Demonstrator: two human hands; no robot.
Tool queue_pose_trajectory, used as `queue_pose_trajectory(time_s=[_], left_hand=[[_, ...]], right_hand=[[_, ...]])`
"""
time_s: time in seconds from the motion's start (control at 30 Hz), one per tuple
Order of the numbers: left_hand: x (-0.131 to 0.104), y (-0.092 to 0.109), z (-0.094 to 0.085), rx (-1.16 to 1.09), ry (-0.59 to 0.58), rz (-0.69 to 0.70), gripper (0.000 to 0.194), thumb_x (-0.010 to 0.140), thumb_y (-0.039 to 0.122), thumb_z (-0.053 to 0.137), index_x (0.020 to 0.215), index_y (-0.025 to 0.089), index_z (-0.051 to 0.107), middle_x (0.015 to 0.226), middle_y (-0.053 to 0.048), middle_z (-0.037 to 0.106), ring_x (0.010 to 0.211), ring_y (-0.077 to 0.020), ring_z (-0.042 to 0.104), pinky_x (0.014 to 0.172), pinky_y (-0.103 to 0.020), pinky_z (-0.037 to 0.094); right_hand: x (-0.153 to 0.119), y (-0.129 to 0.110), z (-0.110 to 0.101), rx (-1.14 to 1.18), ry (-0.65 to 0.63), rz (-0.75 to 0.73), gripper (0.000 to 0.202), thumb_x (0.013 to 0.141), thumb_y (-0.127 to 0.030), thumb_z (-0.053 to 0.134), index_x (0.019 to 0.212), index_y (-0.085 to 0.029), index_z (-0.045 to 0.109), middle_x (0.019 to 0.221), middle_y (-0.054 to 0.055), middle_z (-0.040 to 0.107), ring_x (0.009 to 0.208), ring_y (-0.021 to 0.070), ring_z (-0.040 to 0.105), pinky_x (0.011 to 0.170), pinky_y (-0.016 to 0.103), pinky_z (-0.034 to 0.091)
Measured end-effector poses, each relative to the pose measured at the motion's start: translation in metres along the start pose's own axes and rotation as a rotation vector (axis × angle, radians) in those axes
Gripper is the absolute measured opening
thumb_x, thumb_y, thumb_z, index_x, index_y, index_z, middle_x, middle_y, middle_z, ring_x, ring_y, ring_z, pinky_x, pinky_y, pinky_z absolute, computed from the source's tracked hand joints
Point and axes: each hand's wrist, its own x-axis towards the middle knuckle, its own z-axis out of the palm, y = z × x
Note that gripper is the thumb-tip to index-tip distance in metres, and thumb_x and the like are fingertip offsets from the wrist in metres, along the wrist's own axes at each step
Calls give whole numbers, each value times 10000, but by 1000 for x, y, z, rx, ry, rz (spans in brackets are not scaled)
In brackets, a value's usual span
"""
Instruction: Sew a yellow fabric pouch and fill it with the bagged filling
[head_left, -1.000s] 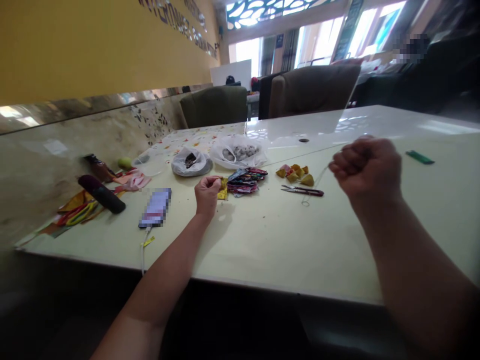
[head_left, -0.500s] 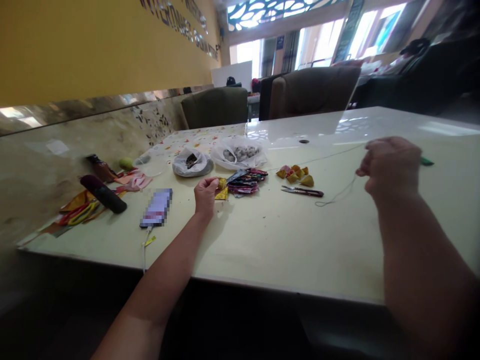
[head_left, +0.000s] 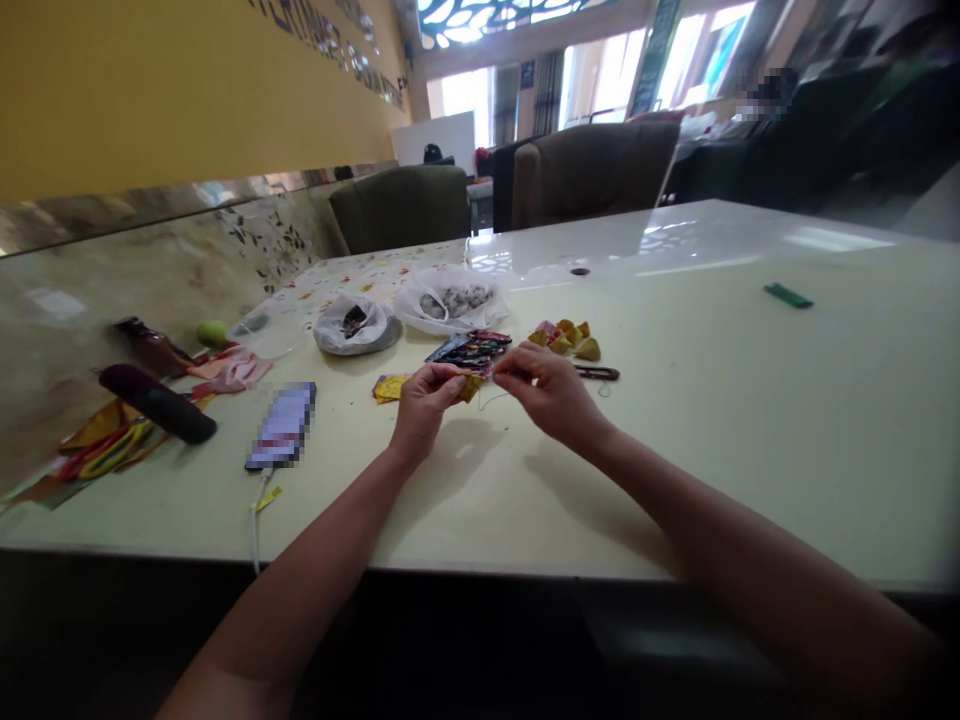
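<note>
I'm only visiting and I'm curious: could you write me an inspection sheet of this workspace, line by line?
Surface: pale glossy table, reflecting light toward its far side.
Job's things: yellow piece, thin thread, stack of printed patches, yellow pyramid-like pieces, dark-red snips partly hidden.
Clutter: phone, bottle, green fruit, small white bag, larger white bag.
Hands: left hand pinches the yellow piece; right hand has fingertips together beside it, their hold too small to tell.
Cables: white cable from the phone over the near edge.
Surroundings: green chair, brown chair, yellow wall.
</note>
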Motion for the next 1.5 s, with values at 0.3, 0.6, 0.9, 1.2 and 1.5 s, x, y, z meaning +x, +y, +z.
queue_pose_trajectory(time_s=[0.3, 0.6, 0.9, 1.2, 1.5], left_hand=[[-9, 2, 8, -21, -77, 15, 326, 661, 374, 891, 823, 163, 701, 945, -49, 724, 823, -148, 669, 746, -291, 561], [-10, 2, 8, -18, -62, 21, 325, 667, 381, 882, 825, 171, 693, 950, -56, 725, 817, -154, 674, 743, -300, 563], [-9, -1, 5, 68, -71, 140, 239, 728, 344, 848, 839, 188, 706, 957, -50, 705, 866, -165, 665, 756, -288, 547], [-9, 1, 6, 167, -55, 288, 187, 754, 332, 832, 793, 201, 704, 920, -48, 659, 930, -190, 650, 837, -322, 536], [-8, -1, 6, 170, -50, 342, 160, 746, 303, 844, 755, 214, 712, 932, -35, 625, 966, -206, 678, 928, -372, 536]], right_hand=[[-7, 4, 13, 4, -27, 61, 105, 881, -170, 651, 795, -183, 709, 788, 29, 698, 721, 153, 613, 683, 277, 458], [-6, 3, 13, 24, -16, 61, 113, 876, -196, 638, 779, -196, 696, 767, 22, 715, 697, 159, 613, 658, 280, 450], [-8, 1, 13, 8, -41, 136, 70, 885, -218, 629, 889, -183, 690, 670, -14, 633, 596, 123, 530, 588, 255, 383], [-8, -3, 13, 77, -77, 105, 117, 885, -190, 589, 886, -181, 705, 669, -19, 655, 552, 103, 482, 566, 246, 342], [-10, 0, 16, 29, -33, 75, 99, 881, -195, 589, 847, -194, 682, 709, -1, 676, 585, 123, 513, 588, 255, 378]])
